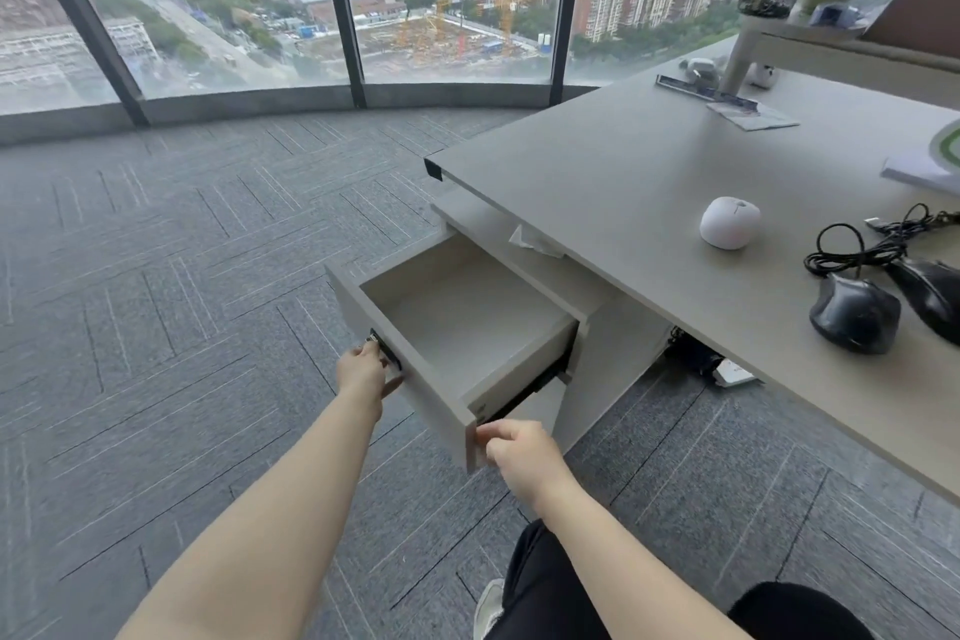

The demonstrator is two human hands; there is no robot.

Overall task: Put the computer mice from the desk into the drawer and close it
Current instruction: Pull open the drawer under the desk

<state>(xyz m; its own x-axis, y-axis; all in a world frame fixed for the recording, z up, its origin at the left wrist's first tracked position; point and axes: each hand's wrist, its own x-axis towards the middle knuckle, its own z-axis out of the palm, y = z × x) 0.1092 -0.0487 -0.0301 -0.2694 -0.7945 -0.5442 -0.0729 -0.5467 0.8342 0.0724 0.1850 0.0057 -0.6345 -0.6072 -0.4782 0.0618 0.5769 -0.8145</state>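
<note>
My left hand [363, 369] was on the front of the drawer [415, 379], its grip closed around the dark handle [385, 353] there. The drawer [467, 322] stood pulled out from under the desk [623, 182], and I saw nothing inside it. My right hand [519, 447] was at the near corner of the drawer front, fingers curled in a narrow grip; I could not tell if they were pinching the edge or just touching it. Further right, the white mouse [729, 222] sat on the desk by itself. Past it, a black mouse [854, 314] lay near the desk's front edge, and a second black mouse [930, 296] lay just beside it. A tangle of black cable [857, 244] lay behind the two black mice.
</note>
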